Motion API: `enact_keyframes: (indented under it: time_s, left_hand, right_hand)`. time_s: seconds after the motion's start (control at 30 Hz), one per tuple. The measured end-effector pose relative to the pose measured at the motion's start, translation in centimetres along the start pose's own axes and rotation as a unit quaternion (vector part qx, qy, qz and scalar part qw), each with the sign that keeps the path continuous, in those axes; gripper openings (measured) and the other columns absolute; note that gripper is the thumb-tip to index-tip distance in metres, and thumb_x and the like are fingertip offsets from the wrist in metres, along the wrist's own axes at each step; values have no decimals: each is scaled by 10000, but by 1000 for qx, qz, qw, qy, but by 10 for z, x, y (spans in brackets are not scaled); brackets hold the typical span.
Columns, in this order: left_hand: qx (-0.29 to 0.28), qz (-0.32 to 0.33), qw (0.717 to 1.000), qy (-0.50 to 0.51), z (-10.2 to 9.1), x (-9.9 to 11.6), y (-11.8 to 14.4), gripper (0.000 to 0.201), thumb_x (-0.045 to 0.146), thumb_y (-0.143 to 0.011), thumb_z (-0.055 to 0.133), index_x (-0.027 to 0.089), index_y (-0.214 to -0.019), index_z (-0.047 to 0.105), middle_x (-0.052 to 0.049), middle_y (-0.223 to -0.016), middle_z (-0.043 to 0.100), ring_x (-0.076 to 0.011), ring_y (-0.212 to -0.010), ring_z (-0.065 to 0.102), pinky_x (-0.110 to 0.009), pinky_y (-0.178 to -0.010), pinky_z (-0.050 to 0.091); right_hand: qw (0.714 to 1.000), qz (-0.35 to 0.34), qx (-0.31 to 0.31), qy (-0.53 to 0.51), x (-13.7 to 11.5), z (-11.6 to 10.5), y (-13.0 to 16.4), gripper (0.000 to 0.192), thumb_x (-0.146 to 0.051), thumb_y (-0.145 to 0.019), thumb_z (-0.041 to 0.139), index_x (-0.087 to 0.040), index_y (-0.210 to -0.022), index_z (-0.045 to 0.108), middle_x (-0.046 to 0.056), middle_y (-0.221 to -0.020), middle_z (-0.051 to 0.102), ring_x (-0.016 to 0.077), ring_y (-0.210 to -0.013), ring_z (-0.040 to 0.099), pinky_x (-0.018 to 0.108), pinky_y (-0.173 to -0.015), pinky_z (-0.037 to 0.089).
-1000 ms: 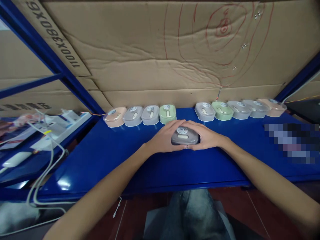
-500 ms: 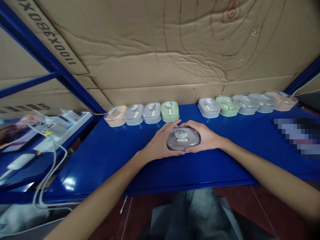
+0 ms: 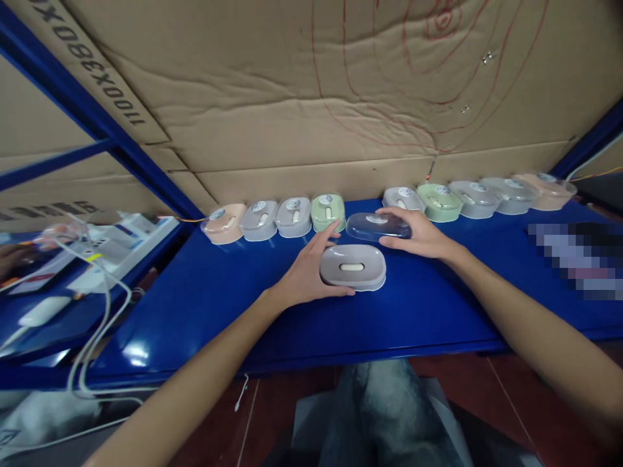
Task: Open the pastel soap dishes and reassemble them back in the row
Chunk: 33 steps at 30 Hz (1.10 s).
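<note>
A grey oval box (image 3: 372,279) with a pale pill-shaped piece (image 3: 351,267) in its middle rests on the blue table, its top uncovered. My left hand (image 3: 309,269) curls around its left end, the thumb along the front edge and the fingers behind. In my right hand (image 3: 418,233) is a clear lid (image 3: 365,227) with a round label, held by its right end between thumb and fingers. The lid is raised behind the box, apart from it, and overlaps the view of a lidded grey box (image 3: 403,198) further back.
Along the cardboard wall (image 3: 243,143) stand several lidded boxes, among them a green box (image 3: 328,214) and a peach box (image 3: 222,224) on the left. White cables (image 3: 104,311) and a power strip (image 3: 104,253) lie at left. A blurred-out item (image 3: 577,259) lies at right.
The clear lid has come off the grey box and moved back and up in my right hand. My left hand stays around the box.
</note>
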<state>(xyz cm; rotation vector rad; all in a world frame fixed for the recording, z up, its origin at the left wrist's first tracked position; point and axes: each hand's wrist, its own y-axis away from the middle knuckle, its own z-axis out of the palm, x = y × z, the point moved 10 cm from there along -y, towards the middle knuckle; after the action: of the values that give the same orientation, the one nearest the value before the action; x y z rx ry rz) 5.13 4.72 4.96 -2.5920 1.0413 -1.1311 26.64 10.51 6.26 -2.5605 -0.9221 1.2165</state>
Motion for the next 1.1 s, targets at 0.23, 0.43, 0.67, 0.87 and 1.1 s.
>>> enact_keyframes:
  time_s: [0.23,0.43,0.67,0.87,1.1]
  left_hand:
    - [-15,5,1000,-17,1,1,-1,1307,612,-686,989,299,-1720,254,-148,-1431,652,-381,-1339,647,-584,-1180,484]
    - [-29,10,999,-30,2,5,-1,1229,611,-685,988,302,-1681,337,-137,-1449,637,-385,-1350,636,-584,-1197,461]
    - [-51,22,998,-32,5,10,0,1196,604,-688,990,298,-1665,371,-128,-1441,623,-376,-1340,625,-557,-1183,471]
    - [-66,8,997,-41,11,5,2,1277,657,-686,970,303,-1711,294,-156,-1501,580,-408,-1391,570,-613,-1196,459]
    - [-88,3,995,-51,14,5,5,1235,527,-741,952,303,-1733,252,-161,-1595,522,-419,-1441,517,-619,-1201,466]
  right_hand:
    - [975,-47,-14,217,4,3,0,868,-689,-904,733,-141,-1558,577,235,-1475,669,465,-1373,627,677,-1159,502]
    - [970,-46,-24,236,4,15,0,793,-658,-975,648,-150,-1579,570,237,-1512,627,462,-1399,606,676,-1178,500]
    - [961,-77,-45,261,1,28,3,775,-609,-1010,611,-121,-1607,533,250,-1512,628,464,-1413,587,688,-1188,484]
    - [965,-64,-57,248,10,36,4,794,-577,-1022,603,-109,-1648,468,267,-1645,517,490,-1523,487,730,-1215,441]
    - [968,-73,-40,237,4,33,4,763,-504,-1030,590,-131,-1674,420,229,-1705,457,455,-1602,399,710,-1279,384]
